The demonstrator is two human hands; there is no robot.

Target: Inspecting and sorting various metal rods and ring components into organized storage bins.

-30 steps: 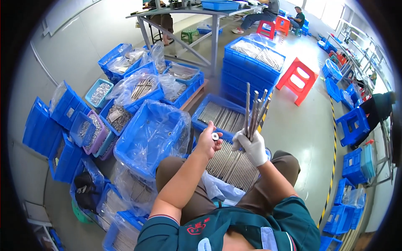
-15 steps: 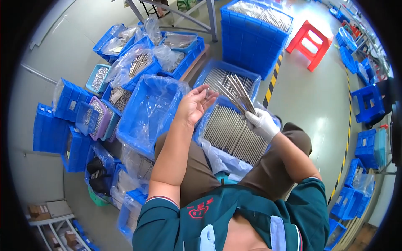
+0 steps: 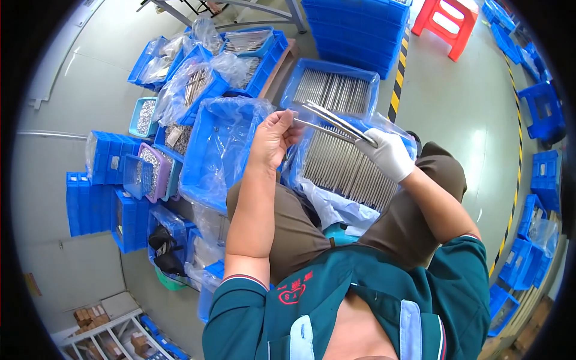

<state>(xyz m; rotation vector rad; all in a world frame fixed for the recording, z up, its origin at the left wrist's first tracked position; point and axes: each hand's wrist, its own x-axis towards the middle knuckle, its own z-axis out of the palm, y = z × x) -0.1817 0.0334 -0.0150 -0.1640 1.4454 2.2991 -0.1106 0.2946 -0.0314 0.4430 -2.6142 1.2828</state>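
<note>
My right hand (image 3: 387, 155), in a white glove, grips a few slender metal rods (image 3: 336, 123) by their near ends. They point to the upper left. My bare left hand (image 3: 274, 139) pinches the far tip of one thin rod, set a little apart from the others. Both hands are above a blue crate (image 3: 294, 170) between my knees, where rows of similar rods (image 3: 345, 171) lie side by side. Behind it stands a second blue crate (image 3: 290, 90), also holding rods. White sheeting (image 3: 330, 207) drapes over the front crate's near edge.
A plastic-lined blue crate (image 3: 207, 162) stands left of my hands. Farther left are stacked blue crates (image 3: 90, 204), a purple tray (image 3: 157, 171) and bagged metal parts. A tall blue crate stack (image 3: 354, 36) and a red stool (image 3: 447, 24) are ahead.
The rods have swung lower and more to the left, and lie closer together. My left hand, formerly apart from them with loose fingers, now pinches one rod's tip. The view has shifted.
</note>
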